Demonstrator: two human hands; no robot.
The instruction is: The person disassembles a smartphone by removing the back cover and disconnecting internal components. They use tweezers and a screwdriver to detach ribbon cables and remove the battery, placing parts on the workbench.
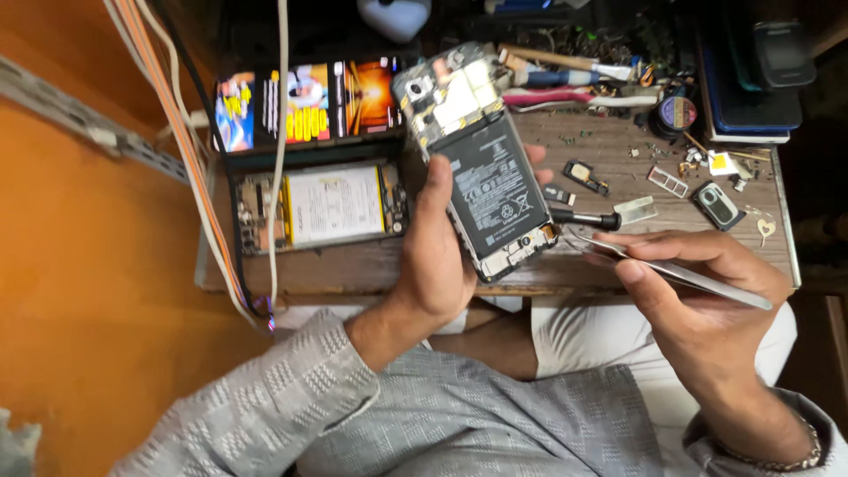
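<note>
My left hand (439, 252) grips an opened phone (481, 159) with its back cover off, showing a black battery and a circuit board at the top. It is held tilted above the wooden workbench (609, 155). To the phone's right, my right hand (698, 283) pinches a pair of metal tweezers (671, 271), whose tips point left toward the phone's lower edge. A black-handled screwdriver (585, 218) lies on the bench just under the tweezer tips.
A second opened phone (322, 206) with a white-labelled battery lies at the bench's left. A lit phone screen (305, 104) lies behind it. Small parts, a camera module (715, 205), tools and a tape roll (676, 113) are scattered at the right. Cables (190, 150) hang at left.
</note>
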